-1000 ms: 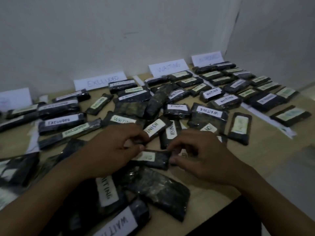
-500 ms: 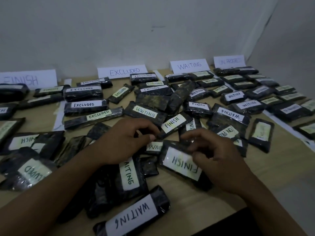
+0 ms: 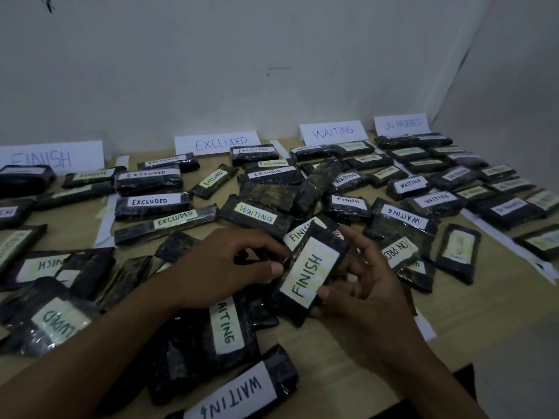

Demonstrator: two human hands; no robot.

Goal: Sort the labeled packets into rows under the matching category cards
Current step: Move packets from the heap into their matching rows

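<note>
The fingers of the left hand are curled, thumb and forefinger pinching the left long edge of a FINISH packet. The right hand clamps the same packet at its near corner, thumb on the label and fingers tucked behind, while its forefinger stands straight and free beside the far end. The packet sits tilted between the two hands with its label towards the person; whether its near end rests on anything beneath I cannot tell. This looks like the pick-up of one packet, read and chosen, with the placing not yet done. Just behind the fingers a second FINISH packet lies half covered in a mixed heap. On the near side of the left hand lies a WAITING packet, and nearer still, at the edge of the surface, another WAITING packet. Far left of the fingers, back by the wall, stands the FINISH card with a FINISH row begun under it. The EXCLUDED card stands behind and left of the fingers and the WAITING card behind and a little right. A faint fourth card, seemingly ON PROGRESS, stands farther right. The next move, I judge, calls for the right hand to let go and the left, nearer that side, to carry the packet left and back past the EXCLUDED rows. It should then go down flat, label up, in line under the FINISH card without disturbing its neighbours.
</note>
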